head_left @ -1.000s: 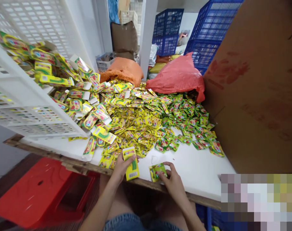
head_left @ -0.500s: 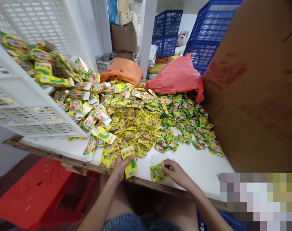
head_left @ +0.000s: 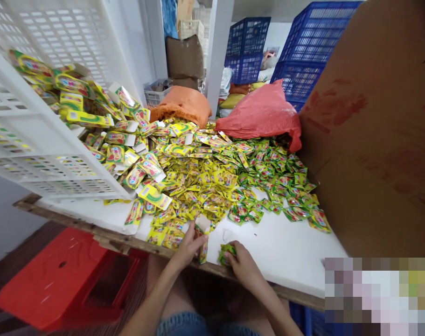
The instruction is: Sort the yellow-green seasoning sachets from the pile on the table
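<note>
My left hand is closed around a small yellow carton, which stands on edge with its pale flap raised. Just to its right, my right hand pinches green sachets near the table's front edge; how many cannot be made out. Beyond my hands spread a heap of yellow sachets and, to the right, a heap of green sachets. Many open yellow cartons spill toward the left hand's side.
A tipped white plastic crate stands at the left. An orange sack and a red sack lie behind the heaps. At the right rises a large cardboard box. A red stool is below the white table.
My left hand has turned the carton from its broad face onto its edge, flap upward. My right hand has moved a little left, its fingers now gathered around the green sachets.
</note>
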`<state>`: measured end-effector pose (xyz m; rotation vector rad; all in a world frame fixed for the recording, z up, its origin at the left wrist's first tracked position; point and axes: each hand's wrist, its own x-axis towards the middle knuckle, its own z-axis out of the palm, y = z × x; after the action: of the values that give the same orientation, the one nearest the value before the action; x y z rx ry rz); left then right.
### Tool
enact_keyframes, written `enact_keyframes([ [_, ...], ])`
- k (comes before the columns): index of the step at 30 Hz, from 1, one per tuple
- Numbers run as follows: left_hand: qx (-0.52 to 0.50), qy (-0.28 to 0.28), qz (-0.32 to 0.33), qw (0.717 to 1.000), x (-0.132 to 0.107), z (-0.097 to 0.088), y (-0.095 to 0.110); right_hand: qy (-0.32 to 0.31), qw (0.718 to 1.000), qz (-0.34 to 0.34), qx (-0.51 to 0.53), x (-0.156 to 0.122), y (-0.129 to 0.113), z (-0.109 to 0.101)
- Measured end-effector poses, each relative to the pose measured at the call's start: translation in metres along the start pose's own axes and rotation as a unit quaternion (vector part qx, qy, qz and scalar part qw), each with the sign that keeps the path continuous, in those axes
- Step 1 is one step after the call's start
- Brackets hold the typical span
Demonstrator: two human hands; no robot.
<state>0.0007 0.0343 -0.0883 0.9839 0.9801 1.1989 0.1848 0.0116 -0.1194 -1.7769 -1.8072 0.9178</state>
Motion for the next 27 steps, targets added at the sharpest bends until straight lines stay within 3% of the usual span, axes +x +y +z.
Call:
enact_keyframes([
  [4,0.065,-0.019,0.009,0.998,0.005,-0.002,-0.001,-0.060,0.998,-0.030,-0.013,-0.001,-0.008,-0.018],
  [8,0.029,-0.026,-0.035,0.999,0.007,-0.002,-0.007,-0.088,0.990,-0.105,-0.038,0.000,-0.018,-0.034],
  [13,-0.025,0.001,-0.101,0.995,0.008,0.000,-0.012,-0.099,0.982,-0.143,-0.075,-0.003,-0.026,-0.026],
  [16,-0.007,-0.006,-0.099,0.995,0.009,0.000,-0.010,-0.066,0.984,-0.110,-0.125,-0.004,-0.026,-0.018],
  [20,0.027,-0.073,-0.082,0.994,0.010,0.000,-0.005,-0.053,0.971,-0.041,-0.231,-0.003,-0.024,-0.018],
  [27,0.022,-0.078,-0.080,0.993,0.008,0.002,-0.003,-0.091,0.985,-0.127,-0.072,0.004,-0.018,-0.023],
])
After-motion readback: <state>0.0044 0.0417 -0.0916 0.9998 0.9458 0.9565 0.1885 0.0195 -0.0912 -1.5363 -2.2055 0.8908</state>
